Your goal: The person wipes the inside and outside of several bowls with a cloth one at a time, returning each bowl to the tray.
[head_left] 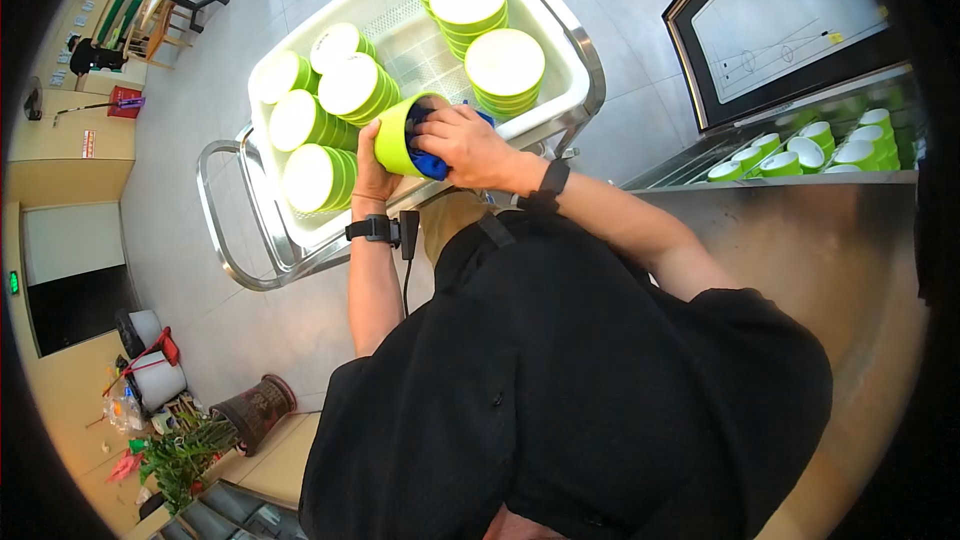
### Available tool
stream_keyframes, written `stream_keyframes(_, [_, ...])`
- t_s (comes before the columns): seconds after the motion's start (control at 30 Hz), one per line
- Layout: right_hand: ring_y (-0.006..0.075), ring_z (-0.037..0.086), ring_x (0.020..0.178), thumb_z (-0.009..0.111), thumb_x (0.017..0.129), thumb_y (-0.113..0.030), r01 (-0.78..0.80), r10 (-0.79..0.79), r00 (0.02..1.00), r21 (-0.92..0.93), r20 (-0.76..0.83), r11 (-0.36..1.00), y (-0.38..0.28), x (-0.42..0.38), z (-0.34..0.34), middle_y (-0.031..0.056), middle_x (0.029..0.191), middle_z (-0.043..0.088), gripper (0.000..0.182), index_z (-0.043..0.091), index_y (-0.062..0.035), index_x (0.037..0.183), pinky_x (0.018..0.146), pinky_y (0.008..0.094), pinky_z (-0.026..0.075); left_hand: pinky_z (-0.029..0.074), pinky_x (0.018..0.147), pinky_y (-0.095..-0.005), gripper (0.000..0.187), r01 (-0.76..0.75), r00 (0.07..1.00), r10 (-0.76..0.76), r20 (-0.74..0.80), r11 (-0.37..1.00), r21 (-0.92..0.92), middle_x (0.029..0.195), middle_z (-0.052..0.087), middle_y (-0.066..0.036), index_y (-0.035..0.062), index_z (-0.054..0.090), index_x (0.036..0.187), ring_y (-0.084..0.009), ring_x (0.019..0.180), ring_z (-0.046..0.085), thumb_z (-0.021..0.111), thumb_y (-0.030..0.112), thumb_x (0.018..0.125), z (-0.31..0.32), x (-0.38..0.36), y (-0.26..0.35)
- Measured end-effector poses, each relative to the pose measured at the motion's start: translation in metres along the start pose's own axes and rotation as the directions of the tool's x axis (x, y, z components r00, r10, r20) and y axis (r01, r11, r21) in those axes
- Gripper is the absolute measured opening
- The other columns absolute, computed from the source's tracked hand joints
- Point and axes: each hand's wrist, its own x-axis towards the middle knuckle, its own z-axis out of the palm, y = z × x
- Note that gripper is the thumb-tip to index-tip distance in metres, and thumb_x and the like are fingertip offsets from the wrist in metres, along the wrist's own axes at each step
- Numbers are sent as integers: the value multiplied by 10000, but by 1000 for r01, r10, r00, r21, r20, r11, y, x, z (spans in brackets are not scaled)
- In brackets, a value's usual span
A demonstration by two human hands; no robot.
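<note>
In the head view, the left hand (372,162) has its grip clasped around a lime-green bowl (397,147), holding it tilted on its side, with its mouth towards the right hand (466,148); the right hand's fingers reach into that mouth, and its grip is closed on a bunched blue cloth (430,164), part of which shows inside the bowl and part beyond the hand; the bowl is held up at the near side of a white plastic tub (405,40) with a perforated bottom.

Inside the tub, nested green bowls with white round ends stand in two groups; five stacks fill the left part, the nearest stack (318,178) standing just beside the left hand; three stacks line the right part, the nearest of them (505,68) lying beyond the right hand; the tub sits on a cart with a bent metal handle (205,205) at its left.

A black strap (375,230) circles the left wrist, and a black band (548,186) the right; at the right, more green bowls (855,153) stand behind a metal surface (770,225), near a black-framed board (790,25); at the lower left, a leafy plant (185,455) spreads beside a brown pot (255,412).
</note>
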Motion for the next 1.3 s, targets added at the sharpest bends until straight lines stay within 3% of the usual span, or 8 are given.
stream_keyframes(0.17, [302, 607, 777, 600, 681, -148, -522, 340, 794, 277, 504, 807, -3, 33, -18, 135, 888, 637, 275, 617, -14, 921, 708, 363, 468, 449, 903, -336, 536, -7, 999, 7, -43, 1000, 15, 1131, 587, -112, 24, 531, 1165, -225, 1013, 576, 449, 455, 858, 13, -2, 2])
stream_keyframes(0.27, [121, 587, 694, 606, 724, -150, -639, 434, 617, 740, 656, -209, 10, 32, -16, 53, 789, 632, 224, 626, 22, 866, 649, 276, 477, 441, 924, -345, 551, -16, 1000, 16, 1, 1000, 18, 1141, 581, -124, 7, 521, 1175, -232, 1029, 572, 444, 453, 861, 14, -2, 2])
stream_keyframes(0.5, [406, 589, 825, 605, 709, -176, -354, 403, 915, 446, -16, 822, -4, 19, 0, 231, 848, 617, 293, 579, 3, 940, 732, 441, 470, 453, 891, -348, 546, -33, 999, 33, -2, 998, 59, 1108, 591, -95, 41, 522, 1172, -224, 975, 582, 457, 477, 850, 14, -3, 1])
stream_keyframes(0.63, [394, 598, 774, 600, 677, -172, -489, 397, 870, 397, 294, 777, -13, 22, -7, 220, 796, 619, 253, 587, 12, 850, 723, 436, 468, 465, 860, -345, 523, -42, 997, 45, -57, 998, 54, 1025, 616, -83, 51, 556, 1112, -215, 921, 592, 473, 487, 834, -1, 1, -1])
stream_keyframes(0.87, [166, 608, 727, 520, 740, -107, -376, 466, 604, 746, 647, -550, -7, 35, -38, 79, 848, 633, 190, 589, -19, 894, 706, 290, 512, 459, 892, -343, 509, -24, 999, 26, -19, 998, 64, 1107, 601, -122, 27, 551, 1127, -216, 983, 592, 461, 446, 852, 13, -3, 4])
stream_keyframes(1.0, [153, 612, 732, 556, 755, -111, -175, 614, 786, 978, 69, 114, -25, 64, -74, 55, 794, 619, 176, 596, -3, 887, 678, 269, 490, 436, 939, -384, 589, -27, 999, 24, 36, 996, 89, 1209, 537, -92, 72, 452, 1253, -241, 1079, 540, 442, 513, 863, -3, 5, -2])
stream_keyframes(1.1, [218, 596, 891, 650, 745, -107, -120, 295, 927, 562, -232, 819, -21, 67, -60, 82, 918, 616, 279, 590, -47, 1011, 783, 327, 472, 430, 948, -377, 563, -60, 998, 59, 28, 997, 46, 1217, 529, -97, 76, 451, 1249, -235, 1090, 533, 458, 484, 862, 1, 2, -6])
stream_keyframes(1.3, [309, 542, 809, 689, 609, -144, 59, -35, 995, 260, -96, 964, -9, 63, -26, 96, 839, 577, 329, 585, -62, 910, 718, 384, 435, 427, 961, -399, 597, -54, 997, 54, -54, 999, 10, 1258, 500, -81, 105, 414, 1282, -232, 1119, 515, 407, 551, 884, -6, 1, -9])
